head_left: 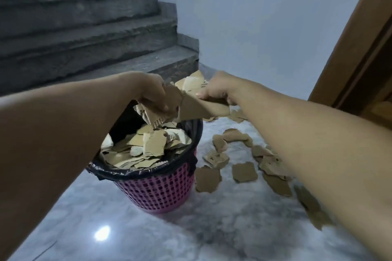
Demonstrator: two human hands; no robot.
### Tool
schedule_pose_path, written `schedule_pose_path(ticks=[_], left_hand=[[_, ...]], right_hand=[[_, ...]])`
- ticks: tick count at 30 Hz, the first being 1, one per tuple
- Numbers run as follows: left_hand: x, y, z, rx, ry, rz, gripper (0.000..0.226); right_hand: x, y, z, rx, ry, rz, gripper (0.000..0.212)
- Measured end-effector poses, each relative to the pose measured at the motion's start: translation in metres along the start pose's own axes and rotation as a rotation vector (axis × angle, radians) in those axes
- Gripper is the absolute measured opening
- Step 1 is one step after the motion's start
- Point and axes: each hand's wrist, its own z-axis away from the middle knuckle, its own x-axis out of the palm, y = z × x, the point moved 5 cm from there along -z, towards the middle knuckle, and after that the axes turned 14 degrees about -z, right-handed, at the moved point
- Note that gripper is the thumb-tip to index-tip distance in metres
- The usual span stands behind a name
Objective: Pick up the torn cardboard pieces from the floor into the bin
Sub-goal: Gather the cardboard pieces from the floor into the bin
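Both hands [153, 91] [214, 91], fingers pinching cardboard [191, 108], hover over the nearly full bin [157, 188]; many pieces [244, 172] remain lower right.

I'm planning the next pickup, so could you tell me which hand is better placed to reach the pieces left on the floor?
The right hand, probably: the loose pieces lie on the right of the bin, under that arm. The left hand holds cardboard over the bin.

Bin [157, 193] mouth open — stairs [84, 27] crowd behind.
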Motion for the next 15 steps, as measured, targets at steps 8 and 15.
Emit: schedule_pose_path(ticks=[8, 15], left_hand=[[0.027, -0.07, -0.015, -0.086, -0.004, -0.27, 0.049], [0.007, 0.026, -0.044, 0.093, 0.325, -0.028, 0.028]], right_hand=[[0.073, 0.022, -0.018, 0.054, -0.022, 0.049, 0.026], [-0.046, 0.041, -0.003, 0.086, 0.02, 0.036, 0.01]])
